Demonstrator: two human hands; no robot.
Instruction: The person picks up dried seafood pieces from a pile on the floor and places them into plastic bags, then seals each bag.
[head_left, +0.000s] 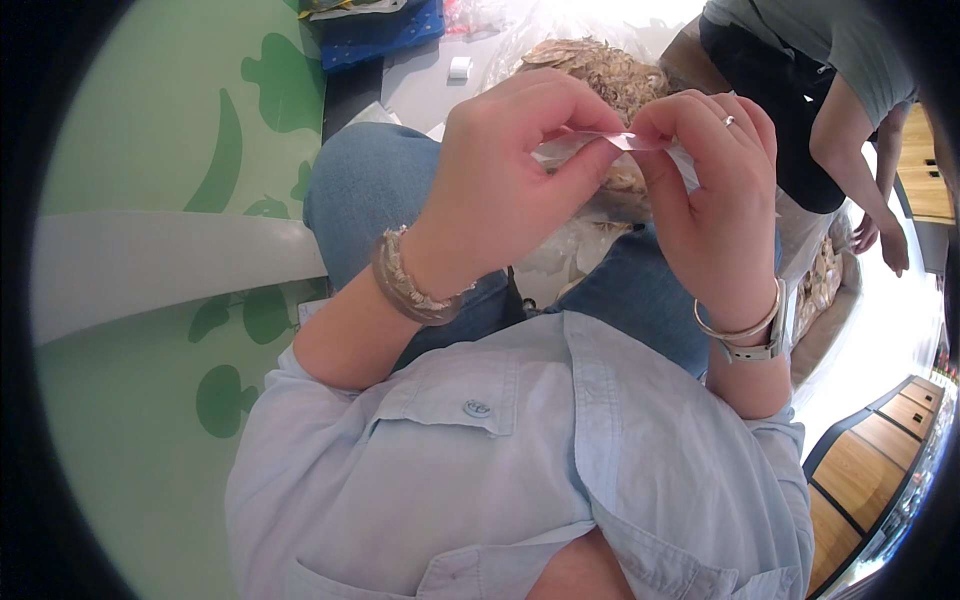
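Observation:
A small clear plastic bag (624, 141) is stretched between my two hands at its upper edge. My left hand (517, 165) pinches that edge between thumb and fingers, and my right hand (712, 180) pinches it close beside. Brown dried pieces (626, 180) show below the edge, between my hands; whether they lie inside this bag I cannot tell. Just beyond my fingers stands a large open plastic bag filled with dried, flaky brown pieces (600, 71). The lower part of the small bag is partly hidden by my hands.
A co-worker (862, 90) in a grey-green top is at the upper right, arms hanging down. Another bag of brown pieces (821, 281) lies at right. A blue patterned container (382, 37) and a small white object (460, 69) are at the top. A green wall (135, 150) borders my left.

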